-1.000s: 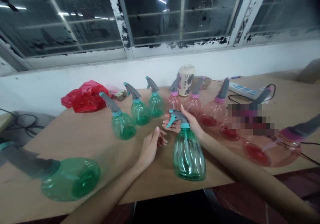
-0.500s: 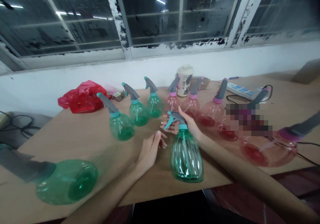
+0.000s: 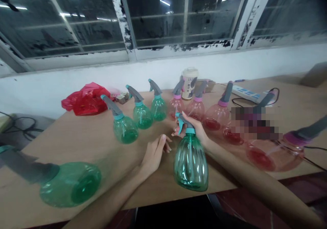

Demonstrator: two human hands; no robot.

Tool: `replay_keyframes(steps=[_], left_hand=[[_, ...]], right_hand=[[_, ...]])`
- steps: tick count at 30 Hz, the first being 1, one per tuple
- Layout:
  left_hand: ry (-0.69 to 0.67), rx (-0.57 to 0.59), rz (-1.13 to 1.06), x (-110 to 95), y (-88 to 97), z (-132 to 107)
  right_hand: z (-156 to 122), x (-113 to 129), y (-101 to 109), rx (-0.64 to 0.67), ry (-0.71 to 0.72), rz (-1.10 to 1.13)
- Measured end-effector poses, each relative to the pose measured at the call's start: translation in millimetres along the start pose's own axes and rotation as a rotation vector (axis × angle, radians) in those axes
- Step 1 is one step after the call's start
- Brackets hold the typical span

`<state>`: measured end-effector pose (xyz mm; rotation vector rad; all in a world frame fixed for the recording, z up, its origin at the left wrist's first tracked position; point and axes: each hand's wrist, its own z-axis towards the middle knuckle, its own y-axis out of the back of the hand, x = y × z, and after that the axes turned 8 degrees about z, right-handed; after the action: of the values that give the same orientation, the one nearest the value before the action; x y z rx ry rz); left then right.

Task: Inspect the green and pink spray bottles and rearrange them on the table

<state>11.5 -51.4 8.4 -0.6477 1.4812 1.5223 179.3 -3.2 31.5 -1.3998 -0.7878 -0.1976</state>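
My right hand (image 3: 198,127) is wrapped round the grey head of a green spray bottle (image 3: 191,164), just above its teal collar. The teal trigger points left, and the fingertips are partly hidden behind it. The bottle is clear ribbed plastic with a tube inside, tilted near the table's front edge. My left hand (image 3: 155,152) rests by the table to its left, fingers loosely bent and apart, holding nothing. Behind stand other green spray bottles (image 3: 125,129) on the left and pink spray bottles (image 3: 216,117) on the right.
Another green bottle (image 3: 71,184) is at the near left, and a pink bottle (image 3: 273,152) at the near right. Along the wall are a red plastic bag (image 3: 88,99), a paper cup (image 3: 189,83) and a white power strip (image 3: 251,93) with cables. The table's front edge is close.
My right hand's fingers have drawn in round the spray head and trigger. The held bottle has shifted slightly right and tilted. My left hand has barely moved.
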Motion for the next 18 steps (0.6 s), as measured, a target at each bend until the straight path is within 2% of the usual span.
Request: replay_keyframes(steps=[9, 18], left_hand=[[0.003, 0.032, 0.042, 0, 1.1, -2], [0.011, 0.088, 0.078, 1, 0.9, -2]], right_hand=[[11, 0, 10, -0.016, -0.008, 0.060], [7, -1, 7, 0.095, -0.063, 0.020]])
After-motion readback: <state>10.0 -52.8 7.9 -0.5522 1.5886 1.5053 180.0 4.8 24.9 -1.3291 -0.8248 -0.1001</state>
